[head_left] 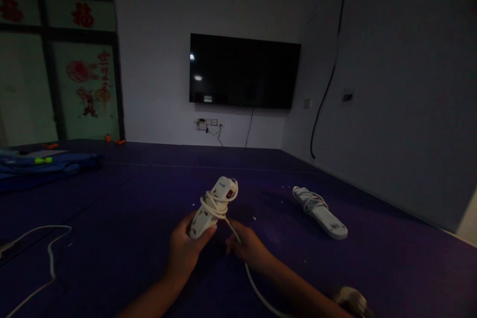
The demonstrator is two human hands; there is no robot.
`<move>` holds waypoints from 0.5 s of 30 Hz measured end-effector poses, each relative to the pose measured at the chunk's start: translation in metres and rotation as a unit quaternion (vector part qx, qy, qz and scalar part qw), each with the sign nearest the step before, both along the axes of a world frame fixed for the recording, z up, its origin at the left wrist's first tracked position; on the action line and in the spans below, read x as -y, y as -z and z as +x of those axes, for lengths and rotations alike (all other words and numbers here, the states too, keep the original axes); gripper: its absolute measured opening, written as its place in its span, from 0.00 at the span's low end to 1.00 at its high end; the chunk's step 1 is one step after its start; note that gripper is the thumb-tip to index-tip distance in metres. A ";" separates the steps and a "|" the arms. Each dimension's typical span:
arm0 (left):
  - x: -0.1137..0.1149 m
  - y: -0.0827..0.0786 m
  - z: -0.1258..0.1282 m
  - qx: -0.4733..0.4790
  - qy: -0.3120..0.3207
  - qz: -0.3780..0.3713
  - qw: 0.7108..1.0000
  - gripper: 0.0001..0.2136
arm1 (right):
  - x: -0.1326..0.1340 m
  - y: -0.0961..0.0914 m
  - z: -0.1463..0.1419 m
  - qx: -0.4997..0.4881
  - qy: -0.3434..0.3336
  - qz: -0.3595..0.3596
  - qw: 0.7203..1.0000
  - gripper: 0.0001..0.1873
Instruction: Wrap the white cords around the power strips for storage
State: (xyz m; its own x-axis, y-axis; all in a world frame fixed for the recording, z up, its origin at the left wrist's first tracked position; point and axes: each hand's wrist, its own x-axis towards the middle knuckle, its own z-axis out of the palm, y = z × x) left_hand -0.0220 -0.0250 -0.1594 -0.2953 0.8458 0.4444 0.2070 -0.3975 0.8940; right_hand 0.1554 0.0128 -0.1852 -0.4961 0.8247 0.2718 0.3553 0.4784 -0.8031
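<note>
My left hand (184, 251) is closed around the near end of a white power strip (214, 203), holding it tilted up above the purple floor. The strip has a red switch near its far end, and its white cord (214, 204) is looped round its middle. My right hand (246, 246) pinches that cord just right of the strip; the cord runs on under my right forearm toward a white plug (352, 300) at the bottom right. A second white power strip (320, 211), with its cord wrapped round it, lies on the floor to the right.
A loose white cable (48, 253) curls on the purple floor mat (112, 208) at the left. Blue fabric (44, 164) lies at the far left. A black TV (244, 70) hangs on the back wall above wall sockets (208, 122). A glass door with red decorations (87, 79) stands at the left.
</note>
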 end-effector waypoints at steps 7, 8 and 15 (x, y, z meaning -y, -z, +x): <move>-0.016 -0.003 -0.022 0.037 -0.118 -0.017 0.992 0.27 | 0.011 -0.006 0.006 0.129 -0.010 0.063 0.990 0.17; -0.018 -0.004 -0.028 0.019 -0.140 -0.017 0.990 0.27 | 0.015 -0.008 0.005 0.157 -0.012 0.081 0.984 0.15; -0.035 -0.001 -0.068 -0.217 -0.255 -0.029 0.942 0.24 | 0.022 0.000 0.004 0.320 0.023 0.299 0.899 0.10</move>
State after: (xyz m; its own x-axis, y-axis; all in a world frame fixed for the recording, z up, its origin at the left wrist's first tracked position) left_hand -0.0903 0.0097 -0.1582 -0.4717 0.6689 0.5745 0.7085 -0.1003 0.6985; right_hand 0.1590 -0.0092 -0.1850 -0.6785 0.6493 0.3437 0.6828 0.7300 -0.0311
